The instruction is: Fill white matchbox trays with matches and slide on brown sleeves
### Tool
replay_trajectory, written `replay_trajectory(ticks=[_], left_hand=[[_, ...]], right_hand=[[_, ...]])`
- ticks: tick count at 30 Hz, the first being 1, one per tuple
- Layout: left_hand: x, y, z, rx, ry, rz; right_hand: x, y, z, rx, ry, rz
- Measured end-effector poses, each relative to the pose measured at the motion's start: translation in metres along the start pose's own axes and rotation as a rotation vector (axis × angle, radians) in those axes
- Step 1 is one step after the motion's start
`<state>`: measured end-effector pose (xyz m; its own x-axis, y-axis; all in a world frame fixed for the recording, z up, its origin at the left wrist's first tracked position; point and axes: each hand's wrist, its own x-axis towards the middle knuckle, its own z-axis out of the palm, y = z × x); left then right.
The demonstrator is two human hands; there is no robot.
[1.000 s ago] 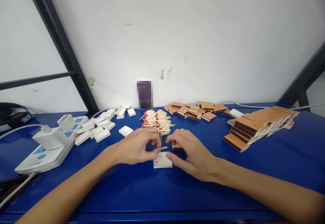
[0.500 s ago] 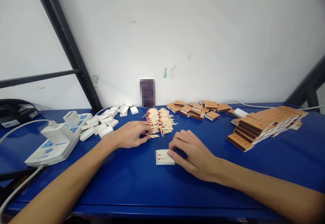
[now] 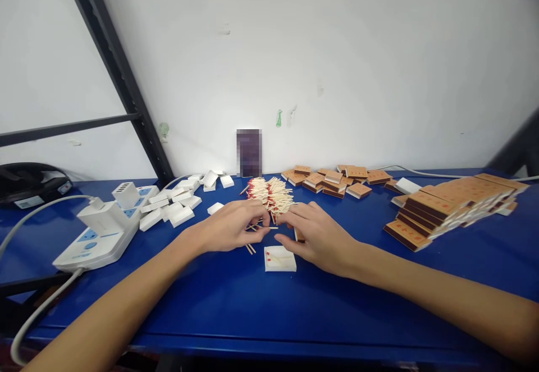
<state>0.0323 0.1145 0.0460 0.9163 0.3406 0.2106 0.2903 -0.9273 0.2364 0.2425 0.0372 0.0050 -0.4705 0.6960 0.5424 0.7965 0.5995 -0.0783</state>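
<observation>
My left hand point(image 3: 238, 225) is closed in a pinch on a match point(image 3: 273, 227), whose pale stick pokes out past the fingertips. My right hand point(image 3: 318, 234) faces it with thumb and fingers apart, nothing visible between them. Just below the fingertips lies a white matchbox tray point(image 3: 290, 268) with red-tipped matches inside. Behind both hands spreads a pile of matches point(image 3: 272, 194), partly covered by the fingers. A couple of loose matches point(image 3: 250, 249) lie under my left hand. Part of an orange matchbox sleeve or box point(image 3: 298, 236) shows behind my right hand.
White trays point(image 3: 181, 214) lie in a heap at the left, beside a power strip point(image 3: 99, 254) with plugs and cables. Orange matchboxes point(image 3: 334, 178) are scattered behind, and a tall stack of them point(image 3: 438, 206) stands right. A dark pixelated rectangle point(image 3: 249, 153) leans on the wall.
My right hand has left the tray's edge and moved forward to the match pile. My left hand has come right, closer to it, with its pinch kept. The camera view has shifted slightly.
</observation>
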Motion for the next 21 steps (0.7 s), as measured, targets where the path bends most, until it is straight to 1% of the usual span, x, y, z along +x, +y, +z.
replay_trajectory(ticks=[3, 4, 6, 8, 10, 12, 15, 18, 21], left_hand=[[0.000, 0.006, -0.002, -0.066, 0.008, 0.032], [0.000, 0.005, -0.004, -0.080, -0.008, 0.024], [-0.002, 0.002, -0.010, -0.107, -0.109, -0.036], [-0.005, -0.004, -0.016, -0.139, -0.268, -0.123], [-0.007, -0.009, -0.020, -0.173, -0.390, -0.183], [-0.008, -0.012, -0.021, -0.191, -0.440, -0.193], [-0.009, -0.013, -0.018, -0.163, -0.439, -0.165], [-0.009, -0.011, -0.016, -0.124, -0.383, -0.162], [-0.008, -0.004, -0.017, -0.173, -0.317, -0.148]], right_hand=[[0.003, -0.001, 0.002, 0.046, 0.011, -0.080], [0.002, -0.002, 0.002, 0.073, 0.027, -0.095], [-0.003, -0.005, -0.001, 0.133, 0.068, -0.090], [-0.009, -0.007, -0.006, 0.189, 0.094, -0.056], [-0.014, -0.009, -0.010, 0.211, 0.060, -0.030], [-0.016, -0.009, -0.013, 0.205, 0.012, -0.011], [-0.015, -0.009, -0.015, 0.219, 0.015, 0.022], [-0.013, -0.010, -0.015, 0.259, 0.038, 0.008], [-0.011, -0.010, -0.014, 0.248, 0.066, -0.032]])
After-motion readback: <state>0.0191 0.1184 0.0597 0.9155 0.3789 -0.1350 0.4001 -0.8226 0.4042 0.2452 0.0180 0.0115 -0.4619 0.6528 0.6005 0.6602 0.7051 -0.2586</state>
